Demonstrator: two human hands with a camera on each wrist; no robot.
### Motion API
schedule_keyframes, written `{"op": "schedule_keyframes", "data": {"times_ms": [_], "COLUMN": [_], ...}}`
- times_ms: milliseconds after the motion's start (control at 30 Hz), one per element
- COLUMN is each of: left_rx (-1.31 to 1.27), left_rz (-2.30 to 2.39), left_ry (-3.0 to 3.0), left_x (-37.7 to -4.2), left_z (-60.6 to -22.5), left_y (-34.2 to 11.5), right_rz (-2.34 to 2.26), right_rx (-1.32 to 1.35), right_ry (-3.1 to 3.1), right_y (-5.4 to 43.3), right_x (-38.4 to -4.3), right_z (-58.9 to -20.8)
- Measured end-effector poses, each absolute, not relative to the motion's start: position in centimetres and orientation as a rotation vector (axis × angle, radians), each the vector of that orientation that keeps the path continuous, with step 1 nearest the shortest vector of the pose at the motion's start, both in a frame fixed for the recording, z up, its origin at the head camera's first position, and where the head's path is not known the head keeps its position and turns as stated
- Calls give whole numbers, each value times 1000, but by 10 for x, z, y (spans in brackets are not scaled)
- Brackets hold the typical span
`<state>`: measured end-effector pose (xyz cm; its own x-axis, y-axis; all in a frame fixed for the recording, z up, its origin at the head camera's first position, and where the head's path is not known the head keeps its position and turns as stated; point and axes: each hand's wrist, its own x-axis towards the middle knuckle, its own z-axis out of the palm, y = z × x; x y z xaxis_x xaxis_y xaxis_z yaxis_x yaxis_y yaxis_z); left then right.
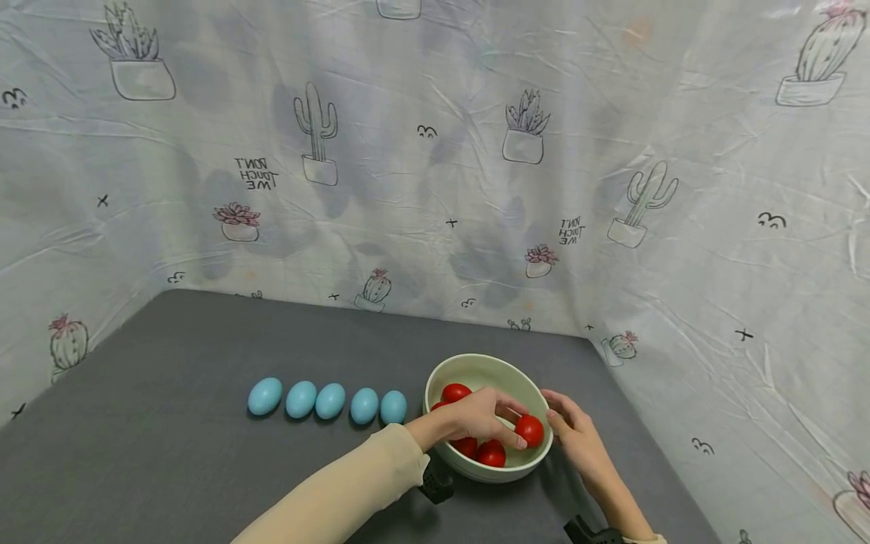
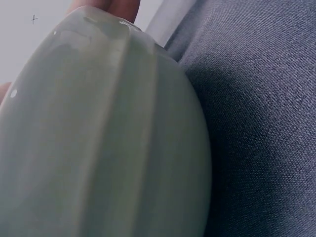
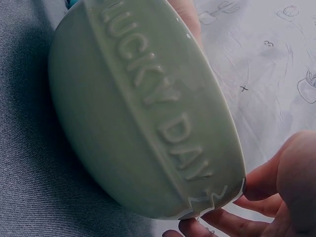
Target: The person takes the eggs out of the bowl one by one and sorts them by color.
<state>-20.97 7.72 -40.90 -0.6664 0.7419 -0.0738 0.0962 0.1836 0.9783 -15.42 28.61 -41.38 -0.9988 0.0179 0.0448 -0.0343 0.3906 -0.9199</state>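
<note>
A pale green bowl [image 1: 476, 364] stands on the grey table, with several smooth red balls [image 1: 491, 453] inside, tomato-like in look. Reaching in over the near left rim, my left hand [image 1: 479, 414] pinches one red ball [image 1: 530, 431] between thumb and fingers, by the bowl's right inner wall. At the right side my right hand [image 1: 578, 438] holds the bowl by its rim, thumb at the edge and fingers around the outside. Raised letters reading LUCKY DAY show on the bowl's side [image 3: 143, 94] in the right wrist view. Ridged bowl wall [image 2: 113, 128] fills much of the left wrist view.
Several light blue eggs [image 1: 330, 401] lie in a row left of the bowl. The grey table [image 1: 170, 468] meets a pale curtain [image 1: 421, 181] with cactus drawings at the back and sides. Dark wrist devices [image 1: 436, 483] sit on both wrists.
</note>
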Motion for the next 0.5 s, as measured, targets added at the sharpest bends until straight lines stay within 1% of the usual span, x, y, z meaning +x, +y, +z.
{"op": "schedule_keyframes", "data": {"times_ms": [500], "left_rx": [783], "left_rz": [1512], "left_ry": [1927], "left_x": [-208], "left_z": [-408], "left_y": [77], "right_rz": [1688], "right_rx": [28], "right_ry": [-2579], "right_y": [286], "right_x": [-153], "right_z": [-414]}}
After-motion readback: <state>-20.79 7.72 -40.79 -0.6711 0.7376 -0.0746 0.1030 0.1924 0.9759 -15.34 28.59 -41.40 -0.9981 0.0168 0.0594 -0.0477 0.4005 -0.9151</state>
